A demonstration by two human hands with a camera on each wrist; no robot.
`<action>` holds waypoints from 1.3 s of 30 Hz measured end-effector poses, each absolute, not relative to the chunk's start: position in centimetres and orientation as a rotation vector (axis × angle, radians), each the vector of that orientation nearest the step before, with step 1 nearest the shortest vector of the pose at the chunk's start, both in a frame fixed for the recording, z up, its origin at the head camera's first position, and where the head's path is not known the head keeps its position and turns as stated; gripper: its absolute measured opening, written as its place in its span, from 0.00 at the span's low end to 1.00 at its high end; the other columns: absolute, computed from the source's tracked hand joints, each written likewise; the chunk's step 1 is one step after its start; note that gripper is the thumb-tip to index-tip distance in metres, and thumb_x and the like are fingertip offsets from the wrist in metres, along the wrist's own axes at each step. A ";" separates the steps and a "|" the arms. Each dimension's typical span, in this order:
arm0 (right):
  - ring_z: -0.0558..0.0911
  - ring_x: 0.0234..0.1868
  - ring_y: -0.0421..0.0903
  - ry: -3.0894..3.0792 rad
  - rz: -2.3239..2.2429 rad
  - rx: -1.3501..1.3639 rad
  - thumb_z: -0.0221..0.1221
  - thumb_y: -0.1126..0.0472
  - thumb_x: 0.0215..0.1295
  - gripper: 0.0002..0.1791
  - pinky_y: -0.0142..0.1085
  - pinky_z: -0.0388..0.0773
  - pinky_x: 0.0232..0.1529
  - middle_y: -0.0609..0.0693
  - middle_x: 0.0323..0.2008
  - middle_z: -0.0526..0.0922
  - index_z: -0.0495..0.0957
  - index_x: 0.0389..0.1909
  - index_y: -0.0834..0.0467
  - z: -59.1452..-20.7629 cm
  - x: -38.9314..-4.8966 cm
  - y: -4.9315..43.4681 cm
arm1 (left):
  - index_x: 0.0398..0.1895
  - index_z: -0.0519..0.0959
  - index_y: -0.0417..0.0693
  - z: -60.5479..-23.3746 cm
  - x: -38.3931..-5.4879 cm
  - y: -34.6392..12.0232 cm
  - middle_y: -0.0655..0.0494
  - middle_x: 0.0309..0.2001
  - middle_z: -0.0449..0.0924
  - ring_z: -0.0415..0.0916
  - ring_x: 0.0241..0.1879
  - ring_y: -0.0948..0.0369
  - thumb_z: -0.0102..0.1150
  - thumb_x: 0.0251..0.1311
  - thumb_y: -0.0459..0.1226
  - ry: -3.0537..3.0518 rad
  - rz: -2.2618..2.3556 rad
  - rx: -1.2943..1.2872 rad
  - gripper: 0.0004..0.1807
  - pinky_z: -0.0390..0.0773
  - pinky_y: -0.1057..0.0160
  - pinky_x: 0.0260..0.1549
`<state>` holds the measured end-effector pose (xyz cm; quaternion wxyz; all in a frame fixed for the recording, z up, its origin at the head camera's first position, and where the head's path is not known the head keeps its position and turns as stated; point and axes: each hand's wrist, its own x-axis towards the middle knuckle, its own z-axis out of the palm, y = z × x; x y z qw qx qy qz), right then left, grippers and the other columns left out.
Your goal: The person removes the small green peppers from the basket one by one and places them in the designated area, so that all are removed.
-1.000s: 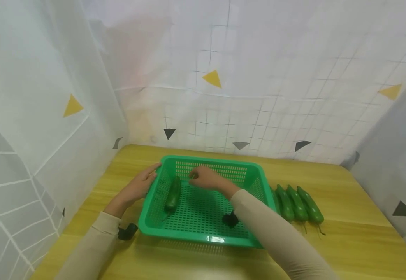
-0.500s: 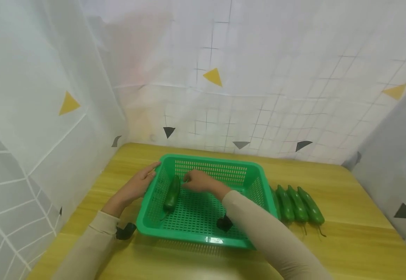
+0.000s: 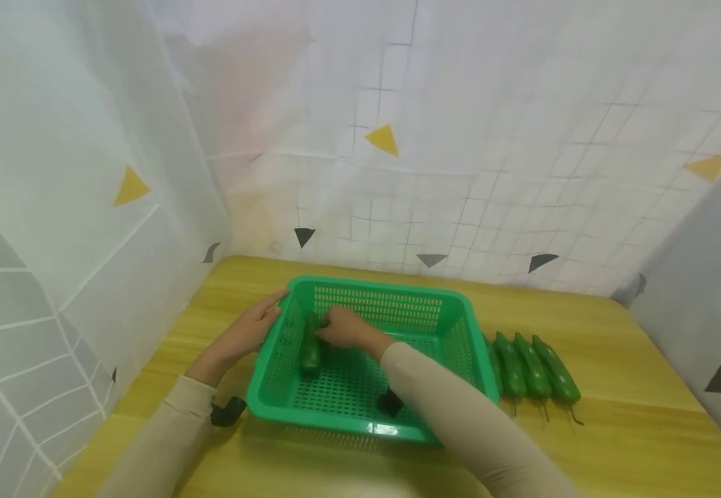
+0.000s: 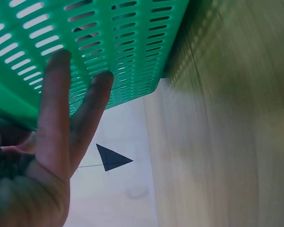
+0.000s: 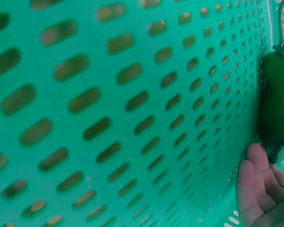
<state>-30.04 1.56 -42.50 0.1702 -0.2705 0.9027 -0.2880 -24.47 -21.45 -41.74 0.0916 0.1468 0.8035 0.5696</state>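
A green plastic basket [image 3: 360, 427] with slotted walls stands on the table. Inside, by its left wall, is a long green pepper [image 3: 311, 356], its stem at the top in the right wrist view. My right hand [image 3: 346, 327] reaches into the basket and pinches this pepper near its stemless end, fingertips on one side and thumb on the other. My left hand [image 3: 249, 330] holds the basket's left rim. In the left wrist view two spread fingers [image 4: 54, 113] lie against the outside of the slotted wall.
Several more green peppers [image 3: 534, 373] lie side by side on the wooden table [image 3: 634, 408], right of the basket. White sheeting [image 3: 348, 187] with yellow and dark triangles rises behind and at both sides. Dark wrist cameras [image 3: 228, 411] sit below both hands.
My right hand has moved left and slightly down inside the basket to the pepper and taken hold of it. The pepper has turned slightly. My left hand stays at the rim.
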 end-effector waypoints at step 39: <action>0.85 0.32 0.44 2.532 -0.897 -0.598 0.59 0.59 0.74 0.21 0.34 0.84 0.33 0.60 0.44 0.84 0.76 0.59 0.71 -40.4 -30.6 1.8 | 0.82 0.50 0.48 -42.0 -25.0 -21.7 0.40 0.47 0.77 0.80 0.34 0.55 0.33 0.83 0.40 2.385 1.686 0.428 0.28 0.82 0.55 0.39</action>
